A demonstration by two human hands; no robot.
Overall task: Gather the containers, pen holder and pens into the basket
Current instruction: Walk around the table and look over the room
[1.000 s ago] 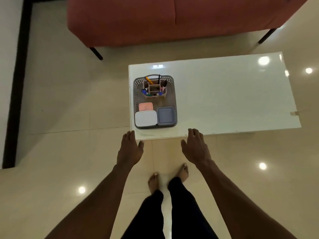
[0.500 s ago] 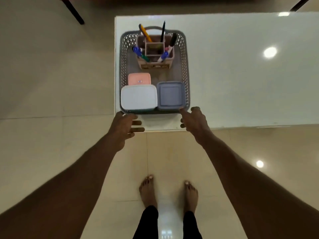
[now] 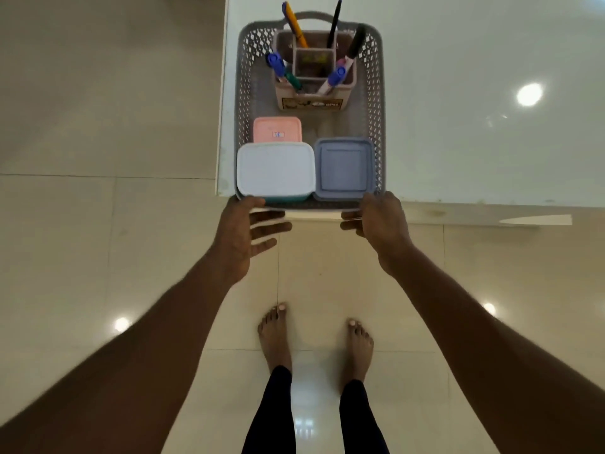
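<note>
A grey perforated basket [image 3: 243,93] stands at the near left corner of the white table [image 3: 474,126]. At its far end is a beige pen holder [image 3: 312,101] with several pens [image 3: 294,24] standing in it. In front of the holder lie three lidded containers: pink [image 3: 277,129], white [image 3: 275,168] and blue-grey [image 3: 343,167]. My left hand [image 3: 244,234] is at the basket's near left corner, thumb on the rim, fingers spread below it. My right hand [image 3: 381,221] curls around the near right corner.
The table's left edge [image 3: 222,93] runs just beside the basket, and its front edge is at my hands. Glossy tiled floor [image 3: 98,224] lies to the left and below. My bare feet [image 3: 314,335] stand close to the table.
I have stepped up to the table and leaned over it. Both hands rose from in front of the table edge to the basket's near corners.
</note>
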